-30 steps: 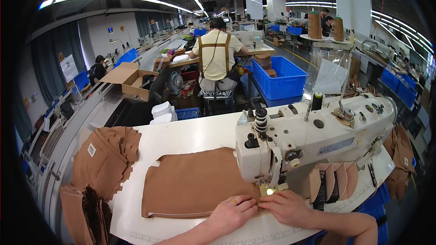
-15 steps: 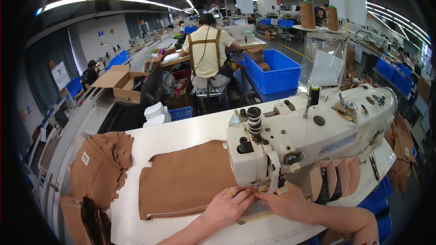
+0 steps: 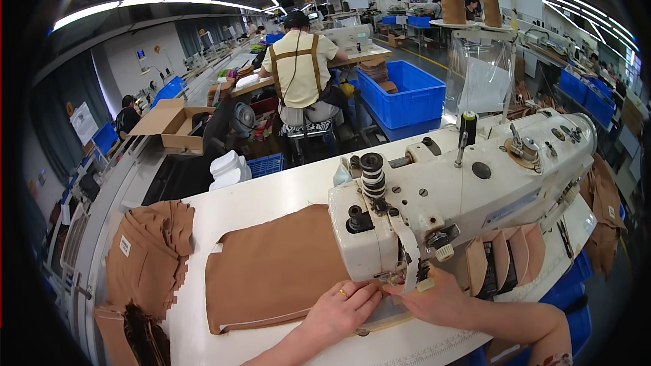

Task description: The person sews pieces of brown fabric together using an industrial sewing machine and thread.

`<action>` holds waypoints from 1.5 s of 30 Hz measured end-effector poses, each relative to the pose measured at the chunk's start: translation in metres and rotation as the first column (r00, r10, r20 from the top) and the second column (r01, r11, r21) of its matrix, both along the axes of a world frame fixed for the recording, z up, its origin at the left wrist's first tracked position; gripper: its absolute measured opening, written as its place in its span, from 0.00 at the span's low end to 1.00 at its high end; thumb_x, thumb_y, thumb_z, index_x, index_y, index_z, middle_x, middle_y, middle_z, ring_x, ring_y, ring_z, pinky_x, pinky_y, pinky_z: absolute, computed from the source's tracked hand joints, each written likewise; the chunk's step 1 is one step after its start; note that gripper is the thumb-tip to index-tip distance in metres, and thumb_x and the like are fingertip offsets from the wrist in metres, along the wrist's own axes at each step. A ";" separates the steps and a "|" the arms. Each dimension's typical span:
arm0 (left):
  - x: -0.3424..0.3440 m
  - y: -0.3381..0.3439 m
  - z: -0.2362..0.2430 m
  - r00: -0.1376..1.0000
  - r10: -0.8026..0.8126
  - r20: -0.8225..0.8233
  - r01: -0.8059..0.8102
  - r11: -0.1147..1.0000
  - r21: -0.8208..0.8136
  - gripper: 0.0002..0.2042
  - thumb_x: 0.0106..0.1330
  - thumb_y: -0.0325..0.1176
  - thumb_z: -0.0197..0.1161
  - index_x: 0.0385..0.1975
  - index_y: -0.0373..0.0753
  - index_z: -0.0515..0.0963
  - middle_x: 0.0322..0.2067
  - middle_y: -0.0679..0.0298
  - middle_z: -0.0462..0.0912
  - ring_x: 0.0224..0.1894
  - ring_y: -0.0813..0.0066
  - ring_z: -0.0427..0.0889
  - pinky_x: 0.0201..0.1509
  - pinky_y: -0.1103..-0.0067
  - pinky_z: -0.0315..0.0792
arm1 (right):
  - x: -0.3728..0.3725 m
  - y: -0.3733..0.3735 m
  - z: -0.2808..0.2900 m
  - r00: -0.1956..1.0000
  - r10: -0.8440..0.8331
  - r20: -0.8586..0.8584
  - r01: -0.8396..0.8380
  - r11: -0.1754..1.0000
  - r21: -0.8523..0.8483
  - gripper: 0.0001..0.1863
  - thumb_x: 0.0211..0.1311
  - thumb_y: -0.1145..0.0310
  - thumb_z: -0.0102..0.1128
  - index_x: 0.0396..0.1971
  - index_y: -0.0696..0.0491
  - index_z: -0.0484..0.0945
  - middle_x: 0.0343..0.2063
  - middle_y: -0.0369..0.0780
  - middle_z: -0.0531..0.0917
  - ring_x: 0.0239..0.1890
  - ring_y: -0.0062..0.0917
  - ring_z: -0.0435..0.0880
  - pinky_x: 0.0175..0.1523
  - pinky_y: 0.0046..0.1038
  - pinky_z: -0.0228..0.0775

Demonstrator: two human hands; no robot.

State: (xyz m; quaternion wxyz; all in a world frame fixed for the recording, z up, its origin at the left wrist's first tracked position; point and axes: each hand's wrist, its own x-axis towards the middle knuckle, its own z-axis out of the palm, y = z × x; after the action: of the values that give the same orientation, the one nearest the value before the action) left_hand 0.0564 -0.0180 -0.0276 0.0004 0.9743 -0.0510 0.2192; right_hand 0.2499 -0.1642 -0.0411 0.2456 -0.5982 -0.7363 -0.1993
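Note:
A brown fabric panel [image 3: 274, 264] lies flat on the white sewing table, its right end running under the head of a white sewing machine [image 3: 461, 183]. A pale strip shows along its near edge. My left hand [image 3: 344, 308], with a ring on one finger, has its fingers bent and pressed together on the panel's near right corner, just left of the needle area. Close beside it, my right hand [image 3: 437, 301] pinches the fabric edge at the presser foot. The fingertips of both hands almost meet. The needle and the exact fold of cloth there are partly hidden.
Stacked brown pieces [image 3: 149, 251] lie at the table's left end. A holder with dividers [image 3: 505, 261] and small scissors [image 3: 564, 238] sit right of my right hand. Behind the table are a blue crate [image 3: 403, 98], a cardboard box [image 3: 180, 125] and a seated co-worker [image 3: 298, 71].
The whole view has shifted slightly with my head. Both hands keep their place by the needle, and the panel looks drawn in a little to the right under the machine.

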 end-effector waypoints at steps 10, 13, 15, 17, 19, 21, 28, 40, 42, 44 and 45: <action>0.000 -0.007 0.007 0.998 -0.005 -0.062 0.008 0.999 0.053 0.20 0.57 0.28 0.59 0.51 0.30 0.77 0.53 0.56 0.77 0.57 0.64 0.75 0.60 0.72 0.73 | -0.001 -0.012 0.004 0.999 0.010 -0.040 -0.014 0.995 -0.099 0.22 0.48 0.70 0.65 0.47 0.44 0.86 0.26 0.35 0.74 0.31 0.28 0.75 0.35 0.25 0.71; -0.002 -0.009 0.012 0.997 0.006 -0.082 -0.001 0.998 0.058 0.21 0.58 0.28 0.59 0.52 0.31 0.77 0.54 0.57 0.76 0.57 0.65 0.74 0.61 0.72 0.72 | -0.001 -0.013 0.003 0.998 0.017 -0.055 -0.024 0.992 -0.121 0.24 0.45 0.70 0.64 0.48 0.43 0.85 0.26 0.36 0.74 0.32 0.29 0.75 0.36 0.26 0.72; -0.002 -0.008 0.015 0.994 0.015 -0.112 -0.004 0.995 0.100 0.21 0.58 0.29 0.59 0.53 0.32 0.77 0.54 0.58 0.76 0.56 0.65 0.75 0.60 0.72 0.72 | 0.000 -0.012 -0.001 0.998 0.028 -0.063 -0.035 0.994 -0.105 0.26 0.44 0.70 0.64 0.49 0.43 0.85 0.26 0.36 0.73 0.32 0.29 0.75 0.36 0.26 0.73; -0.002 -0.006 0.015 0.994 0.016 -0.104 -0.006 0.995 0.099 0.21 0.58 0.29 0.59 0.53 0.32 0.78 0.54 0.58 0.76 0.56 0.65 0.75 0.60 0.72 0.72 | 0.000 -0.013 -0.002 0.998 0.018 -0.052 -0.024 0.994 -0.105 0.26 0.45 0.69 0.64 0.50 0.43 0.85 0.25 0.37 0.73 0.32 0.30 0.75 0.36 0.26 0.73; -0.003 -0.003 0.014 0.995 0.030 -0.095 -0.021 0.995 0.095 0.21 0.58 0.29 0.60 0.53 0.33 0.78 0.55 0.59 0.76 0.55 0.66 0.75 0.59 0.72 0.72 | -0.001 -0.009 -0.006 0.999 0.011 -0.034 -0.014 0.997 -0.082 0.26 0.46 0.69 0.63 0.51 0.43 0.85 0.25 0.37 0.73 0.32 0.30 0.75 0.35 0.26 0.72; -0.004 0.001 0.012 0.994 0.037 -0.102 -0.032 0.999 0.042 0.22 0.58 0.29 0.59 0.55 0.33 0.77 0.54 0.60 0.76 0.54 0.66 0.75 0.59 0.72 0.72 | -0.001 -0.006 -0.007 1.000 0.017 -0.016 -0.018 0.998 -0.061 0.27 0.46 0.69 0.63 0.52 0.44 0.84 0.25 0.37 0.72 0.32 0.30 0.75 0.34 0.26 0.72; 0.002 0.003 0.013 0.990 0.086 -0.109 -0.082 0.996 0.040 0.24 0.58 0.29 0.59 0.57 0.34 0.76 0.50 0.63 0.76 0.52 0.67 0.75 0.59 0.72 0.71 | -0.003 -0.007 -0.007 1.000 -0.015 0.024 0.018 0.994 -0.111 0.25 0.48 0.69 0.63 0.51 0.45 0.83 0.23 0.36 0.72 0.30 0.29 0.74 0.30 0.26 0.70; 0.004 0.002 0.002 0.987 0.156 -0.040 -0.157 0.987 -0.035 0.23 0.58 0.29 0.58 0.56 0.35 0.75 0.51 0.64 0.77 0.54 0.67 0.74 0.60 0.73 0.69 | -0.007 -0.013 -0.001 0.997 -0.052 0.054 0.064 0.969 -0.239 0.22 0.54 0.67 0.65 0.51 0.45 0.81 0.26 0.31 0.78 0.32 0.25 0.78 0.32 0.30 0.72; 0.004 0.002 0.002 0.990 0.142 -0.023 -0.143 0.987 -0.068 0.23 0.58 0.29 0.58 0.56 0.34 0.75 0.51 0.64 0.76 0.54 0.67 0.73 0.59 0.73 0.68 | -0.007 -0.014 -0.002 0.996 -0.084 0.037 0.092 0.939 -0.331 0.25 0.56 0.66 0.65 0.56 0.45 0.78 0.37 0.31 0.83 0.37 0.20 0.84 0.37 0.32 0.76; 0.004 0.001 -0.001 0.987 0.156 -0.047 -0.159 0.985 -0.063 0.23 0.59 0.29 0.57 0.56 0.34 0.75 0.51 0.63 0.76 0.55 0.67 0.73 0.60 0.73 0.68 | -0.006 -0.011 -0.007 0.996 -0.076 -0.039 0.064 0.968 -0.241 0.20 0.55 0.67 0.66 0.50 0.44 0.81 0.34 0.30 0.84 0.32 0.22 0.84 0.35 0.31 0.76; 0.004 0.001 -0.003 0.984 0.160 -0.075 -0.165 0.985 -0.058 0.22 0.59 0.29 0.57 0.56 0.34 0.75 0.52 0.63 0.76 0.56 0.68 0.73 0.60 0.73 0.68 | -0.007 -0.010 -0.005 0.997 -0.063 -0.035 0.053 0.969 -0.240 0.20 0.55 0.67 0.66 0.50 0.44 0.81 0.34 0.30 0.84 0.32 0.22 0.84 0.35 0.31 0.76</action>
State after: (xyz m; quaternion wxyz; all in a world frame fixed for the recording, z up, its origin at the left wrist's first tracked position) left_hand 0.0601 -0.0172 -0.0305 0.0156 0.9818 0.0358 0.1859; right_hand 0.2431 -0.1745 -0.0464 0.1812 -0.6488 -0.7318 -0.1035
